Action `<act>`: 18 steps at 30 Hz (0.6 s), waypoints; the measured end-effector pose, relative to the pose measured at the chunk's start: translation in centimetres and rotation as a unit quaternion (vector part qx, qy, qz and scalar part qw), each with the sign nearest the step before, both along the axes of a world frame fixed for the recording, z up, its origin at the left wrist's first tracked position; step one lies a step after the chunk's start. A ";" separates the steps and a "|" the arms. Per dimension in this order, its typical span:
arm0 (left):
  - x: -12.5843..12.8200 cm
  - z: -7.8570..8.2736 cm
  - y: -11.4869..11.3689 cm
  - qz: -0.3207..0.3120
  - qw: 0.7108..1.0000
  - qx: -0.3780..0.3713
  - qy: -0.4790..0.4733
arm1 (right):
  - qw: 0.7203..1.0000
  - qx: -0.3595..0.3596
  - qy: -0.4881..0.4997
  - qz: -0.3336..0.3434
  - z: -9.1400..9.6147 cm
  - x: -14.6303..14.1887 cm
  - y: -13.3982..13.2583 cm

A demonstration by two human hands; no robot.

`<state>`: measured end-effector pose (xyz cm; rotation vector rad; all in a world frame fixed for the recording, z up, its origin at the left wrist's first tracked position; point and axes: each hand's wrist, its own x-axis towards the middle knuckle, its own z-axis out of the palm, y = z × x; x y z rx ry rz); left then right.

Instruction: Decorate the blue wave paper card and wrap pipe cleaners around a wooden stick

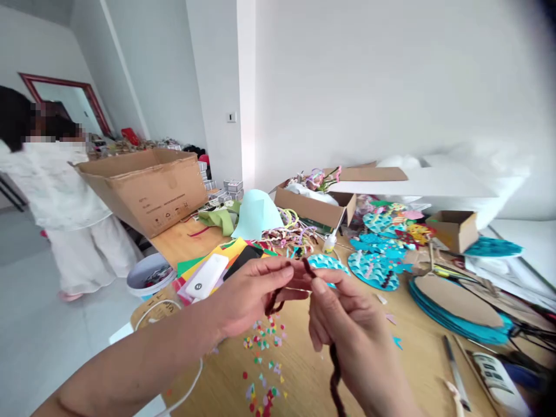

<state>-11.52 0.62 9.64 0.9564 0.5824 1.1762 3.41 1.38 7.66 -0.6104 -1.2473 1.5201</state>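
A dark brown fuzzy pipe cleaner (335,379) runs between my two hands above the wooden table (226,376). My left hand (249,295) holds a bent, looped stretch of it between thumb and fingers. Thumb and index finger of my right hand (347,318) pinch it close to its upper end, and its long tail hangs below that palm. The fingertips of both hands nearly meet. Beneath them, many small coloured paper bits (264,341) lie scattered on the tabletop. Part of the pipe cleaner is hidden behind my fingers.
Coloured sheets with a white device (208,275) lie at left, near a bucket (147,289) and large carton (147,194). Blue decorated discs (373,269), a glue bottle (330,242) and pipe cleaners (291,234) sit behind. Round cardboard pieces (456,301) and a knife (455,370) are right. A person (61,197) stands left.
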 end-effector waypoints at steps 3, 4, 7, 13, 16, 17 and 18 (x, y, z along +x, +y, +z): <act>0.4 -0.7 0.1 -0.008 1.000 0.005 -0.007 | 1.000 0.006 0.007 0.001 -0.8 -0.8 0.4; 0.4 -0.8 0.1 -0.012 1.000 0.006 -0.007 | 1.000 0.007 0.004 0.003 -1.0 -1.0 0.5; 0.5 -1.0 0.0 -0.016 1.000 0.005 -0.011 | 1.000 0.006 -0.003 0.002 -1.2 -1.4 0.4; 0.5 -1.3 -0.1 -0.018 1.000 -0.005 -0.014 | 1.000 -0.003 -0.019 0.008 -1.5 -1.8 0.2; 0.4 -1.2 0.0 -0.018 1.000 -0.020 -0.007 | 0.999 -0.003 -0.034 0.022 -1.7 -1.8 0.5; 0.4 -1.2 0.0 -0.014 1.000 -0.023 -0.009 | 0.999 0.000 -0.039 0.029 -1.8 -1.8 0.6; 0.4 -1.1 0.1 -0.009 1.000 -0.024 -0.011 | 0.998 0.003 -0.045 0.037 -1.8 -1.8 0.7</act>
